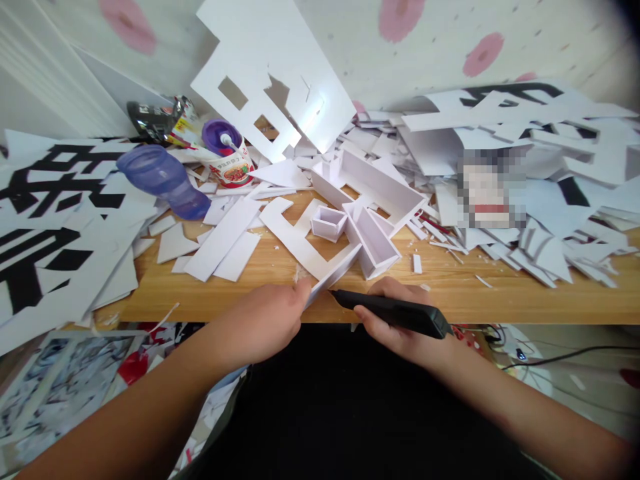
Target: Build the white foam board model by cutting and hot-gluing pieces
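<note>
My left hand (265,317) pinches the near end of a white foam-board strip (336,268) that stands on edge. Behind the strip lies a flat white cut-out shape (300,240), with a small open box form (329,223) on it. Whether the strip is fixed to that shape I cannot tell. My right hand (400,313) is wrapped round a black pen-shaped tool (395,312), whose thin tip points left, close to the strip's lower edge. Just beyond the tool stands a walled white trough piece (373,243), touching a larger walled frame (380,187).
White offcuts (225,240) litter the wooden table (450,300). A purple bottle (165,180) and a paper food cup (233,163) stand left. Large sheets with black characters (55,220) lie far left. A perforated white board (280,73) leans on the wall. Cables (560,357) run below, right.
</note>
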Demonstrator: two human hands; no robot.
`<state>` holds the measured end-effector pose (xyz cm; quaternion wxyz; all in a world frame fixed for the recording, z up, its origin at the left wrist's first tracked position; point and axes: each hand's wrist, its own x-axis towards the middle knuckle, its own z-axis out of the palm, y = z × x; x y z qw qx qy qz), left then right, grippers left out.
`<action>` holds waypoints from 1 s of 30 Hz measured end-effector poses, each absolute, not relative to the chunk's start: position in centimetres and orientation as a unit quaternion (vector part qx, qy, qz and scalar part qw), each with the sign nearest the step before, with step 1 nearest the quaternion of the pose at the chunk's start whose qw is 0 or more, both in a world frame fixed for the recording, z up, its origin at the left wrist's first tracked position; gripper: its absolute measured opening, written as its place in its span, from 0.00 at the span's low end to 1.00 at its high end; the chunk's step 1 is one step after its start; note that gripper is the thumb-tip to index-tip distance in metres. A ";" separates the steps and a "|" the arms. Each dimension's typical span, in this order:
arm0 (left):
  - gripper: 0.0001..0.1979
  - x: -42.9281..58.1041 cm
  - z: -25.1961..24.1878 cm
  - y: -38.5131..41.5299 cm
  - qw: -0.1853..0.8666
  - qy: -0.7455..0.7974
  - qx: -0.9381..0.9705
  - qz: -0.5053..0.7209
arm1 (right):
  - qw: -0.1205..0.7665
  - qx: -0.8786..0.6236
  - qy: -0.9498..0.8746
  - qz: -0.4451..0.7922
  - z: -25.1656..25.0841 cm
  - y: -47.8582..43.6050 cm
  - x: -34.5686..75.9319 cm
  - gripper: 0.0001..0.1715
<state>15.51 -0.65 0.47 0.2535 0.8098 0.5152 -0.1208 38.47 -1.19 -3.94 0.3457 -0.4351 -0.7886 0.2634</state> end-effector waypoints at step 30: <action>0.18 15.0 0.5 0.0 0.276 0.510 0.809 -0.101 | 0.346 -0.387 -0.808 0.277 2.9 1.4 36.9 0.09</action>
